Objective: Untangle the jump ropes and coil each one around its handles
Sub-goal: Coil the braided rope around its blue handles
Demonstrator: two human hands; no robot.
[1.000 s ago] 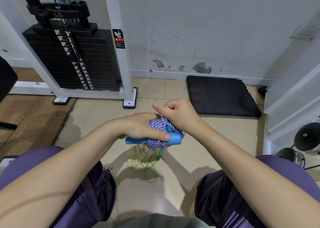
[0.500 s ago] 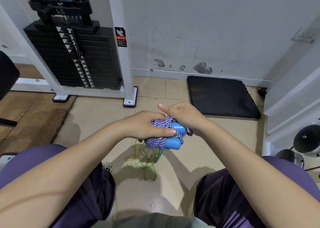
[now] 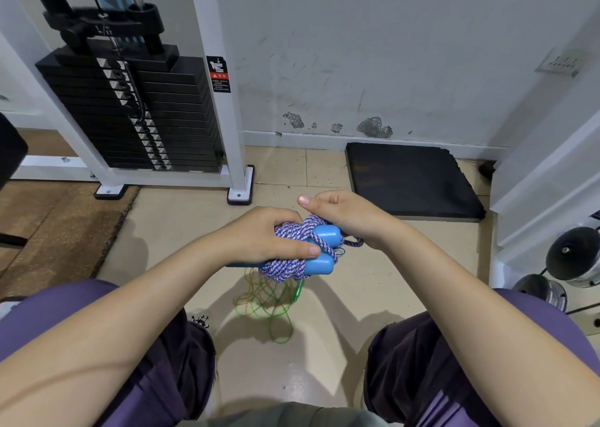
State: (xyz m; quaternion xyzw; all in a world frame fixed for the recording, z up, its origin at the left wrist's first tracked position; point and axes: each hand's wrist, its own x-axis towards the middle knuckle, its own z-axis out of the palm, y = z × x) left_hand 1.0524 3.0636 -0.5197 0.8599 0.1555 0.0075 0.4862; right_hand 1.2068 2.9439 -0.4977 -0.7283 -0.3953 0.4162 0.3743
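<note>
A purple-and-white braided jump rope (image 3: pixel 289 262) is wound around its two blue handles (image 3: pixel 326 235), held between my knees above the floor. My left hand (image 3: pixel 269 236) grips the wound bundle, thumb pressed across the coils. My right hand (image 3: pixel 341 214) is closed on the rope's free end at the bundle's far right side, where a short loop (image 3: pixel 354 243) sticks out. A thin green jump rope (image 3: pixel 269 303) lies in a loose tangle on the floor right below the bundle, with a green handle tip (image 3: pixel 299 288) showing.
A black weight stack (image 3: pixel 139 108) in a white frame stands at the back left. A black foam mat (image 3: pixel 409 180) lies by the wall. Chrome dumbbell ends (image 3: pixel 571 258) sit at the right. A brown mat (image 3: pixel 48 225) covers the left floor.
The blue handles have swung from lying sideways to pointing right, ends side by side. My right hand has carried the rope over the bundle and down its right side.
</note>
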